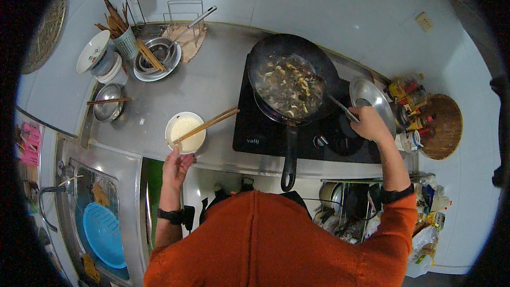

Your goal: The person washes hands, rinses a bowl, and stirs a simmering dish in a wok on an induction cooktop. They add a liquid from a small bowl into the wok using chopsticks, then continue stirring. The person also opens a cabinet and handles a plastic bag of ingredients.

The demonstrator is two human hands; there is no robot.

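My left hand [178,168] is at the near edge of a white bowl [202,138], thumb over the rim and fingers below its outside. Pale, creamy liquid [185,125] fills much of the bowl. Wooden chopsticks [215,119] lie across it, their far ends reaching the hob's edge. In my right hand [368,123] is the metal handle of a cooking utensil [342,107], whose head is hidden in the wok's food. The black wok [297,42] holds steaming broth with yellowish, egg-like pieces and dark bits [293,85]. Its long handle [289,163] points towards me.
The wok sits on a black hob [255,127]. Right of it lean a metal lid [378,99], several bottles [414,99] and a woven basket [446,127]. At left stand a metal bowl [107,107], stacked strainers [153,54] and a utensil holder [126,44]. A blue basin [101,235] sits in the sink.
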